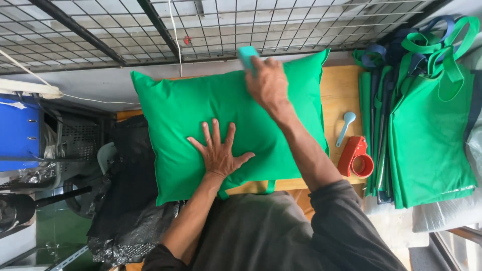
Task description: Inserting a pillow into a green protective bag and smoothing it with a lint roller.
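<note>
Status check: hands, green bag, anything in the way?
Left hand flat on green bag. Right hand holds teal block at bag's far edge. Tape dispenser clear, right side.

view: single head camera, worn by the person.
direction: looks steeply down over the chest onto the wooden table.
range: close, within arm's reach.
far edge: wire grille.
overlap: none, only one view.

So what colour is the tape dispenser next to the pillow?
Red. The tape dispenser lies on the wooden table, clearest in the head view.
</note>
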